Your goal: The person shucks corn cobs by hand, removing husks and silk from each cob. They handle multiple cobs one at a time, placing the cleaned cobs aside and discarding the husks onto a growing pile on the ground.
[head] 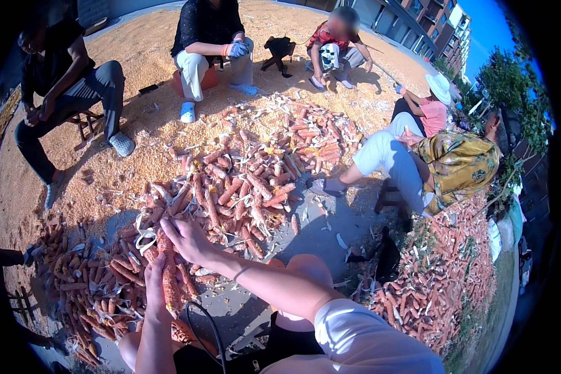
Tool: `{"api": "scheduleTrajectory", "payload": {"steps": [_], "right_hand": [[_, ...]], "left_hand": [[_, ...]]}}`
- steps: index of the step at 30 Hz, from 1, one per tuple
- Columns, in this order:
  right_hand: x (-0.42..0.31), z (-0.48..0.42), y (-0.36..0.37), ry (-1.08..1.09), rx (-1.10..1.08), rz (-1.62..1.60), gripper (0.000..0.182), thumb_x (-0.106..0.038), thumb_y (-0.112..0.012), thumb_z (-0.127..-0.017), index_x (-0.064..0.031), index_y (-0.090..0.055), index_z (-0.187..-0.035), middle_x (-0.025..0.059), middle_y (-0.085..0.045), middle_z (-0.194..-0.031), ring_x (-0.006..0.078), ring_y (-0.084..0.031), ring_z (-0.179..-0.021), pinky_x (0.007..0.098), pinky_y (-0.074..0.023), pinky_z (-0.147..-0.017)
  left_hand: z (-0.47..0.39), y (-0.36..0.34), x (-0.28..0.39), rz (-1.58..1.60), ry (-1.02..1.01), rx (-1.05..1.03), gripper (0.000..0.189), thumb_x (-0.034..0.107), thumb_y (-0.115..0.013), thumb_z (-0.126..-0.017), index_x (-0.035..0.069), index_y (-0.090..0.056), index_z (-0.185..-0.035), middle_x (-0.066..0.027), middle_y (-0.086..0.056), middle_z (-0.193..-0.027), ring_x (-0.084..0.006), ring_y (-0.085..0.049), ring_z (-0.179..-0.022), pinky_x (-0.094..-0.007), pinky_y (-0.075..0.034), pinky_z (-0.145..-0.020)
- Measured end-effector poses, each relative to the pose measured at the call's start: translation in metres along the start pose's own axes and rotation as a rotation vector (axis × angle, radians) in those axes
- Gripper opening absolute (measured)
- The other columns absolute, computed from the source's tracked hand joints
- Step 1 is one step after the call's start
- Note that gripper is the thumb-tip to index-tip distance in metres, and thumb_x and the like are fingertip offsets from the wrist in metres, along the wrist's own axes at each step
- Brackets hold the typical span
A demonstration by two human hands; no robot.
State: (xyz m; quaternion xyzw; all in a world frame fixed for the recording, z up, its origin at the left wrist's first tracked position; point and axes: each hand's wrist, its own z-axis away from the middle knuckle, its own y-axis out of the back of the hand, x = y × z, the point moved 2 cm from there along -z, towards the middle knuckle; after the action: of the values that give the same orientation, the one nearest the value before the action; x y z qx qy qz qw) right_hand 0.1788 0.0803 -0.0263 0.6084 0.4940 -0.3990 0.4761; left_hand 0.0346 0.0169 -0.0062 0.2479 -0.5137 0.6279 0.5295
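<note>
Before me, at the lower left of the head view, a reddish corn cob (169, 276) with kernels left near its lower end is held upright. My left hand (155, 280) grips it from the left, its thumb along the cob. My right hand (182, 238) touches the cob's top end with its fingertips; whether it grips the cob is unclear. A second cob (150, 253) with pale husk (145, 237) attached lies against the left side of the held one, above my left hand. Heaped stripped cobs (233, 191) lie just beyond my hands.
More cobs lie in piles at left (93, 280) and right (430, 290). Loose yellow kernels (140, 121) cover the ground behind. Several people sit or crouch around the heap, one in a patterned yellow shirt (458, 163) at right. A black cable (210, 318) loops near my knees.
</note>
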Motion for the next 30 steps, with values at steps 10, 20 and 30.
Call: {"api": "scheduleTrajectory", "payload": {"steps": [10,20,30], "right_hand": [[0.01,-0.002,-0.017,0.082,0.205,-0.052,0.043,-0.024,-0.052,-0.107,-0.0007,-0.052,-0.07,0.0074,-0.043,-0.048,0.0174,-0.037,-0.041,0.0398,-0.0316,-0.043],[0.007,-0.006,-0.012,-0.165,-0.059,-0.042,0.042,-0.036,-0.05,-0.107,0.0024,-0.062,-0.098,0.0118,-0.057,-0.067,0.0165,-0.048,-0.057,0.0393,-0.0419,-0.058],[0.022,-0.002,-0.016,-0.283,0.156,-0.064,0.04,-0.034,-0.048,-0.108,0.0024,-0.064,-0.1,0.0091,-0.056,-0.063,0.017,-0.049,-0.056,0.0395,-0.0403,-0.056]], "left_hand": [[-0.004,0.006,-0.004,0.027,-0.031,-0.005,0.036,0.041,-0.056,-0.103,0.005,-0.059,-0.098,-0.0015,-0.057,-0.066,-0.0085,-0.052,-0.048,-0.0215,-0.044,-0.042],[0.001,-0.002,0.004,0.109,0.012,-0.004,0.037,0.042,-0.054,-0.103,0.006,-0.06,-0.105,-0.0003,-0.058,-0.069,-0.0074,-0.052,-0.051,-0.0201,-0.042,-0.043],[-0.004,-0.002,-0.006,0.142,0.008,-0.04,0.038,0.044,-0.05,-0.105,0.008,-0.061,-0.1,-0.0001,-0.057,-0.067,-0.0072,-0.051,-0.05,-0.0199,-0.04,-0.042]]}}
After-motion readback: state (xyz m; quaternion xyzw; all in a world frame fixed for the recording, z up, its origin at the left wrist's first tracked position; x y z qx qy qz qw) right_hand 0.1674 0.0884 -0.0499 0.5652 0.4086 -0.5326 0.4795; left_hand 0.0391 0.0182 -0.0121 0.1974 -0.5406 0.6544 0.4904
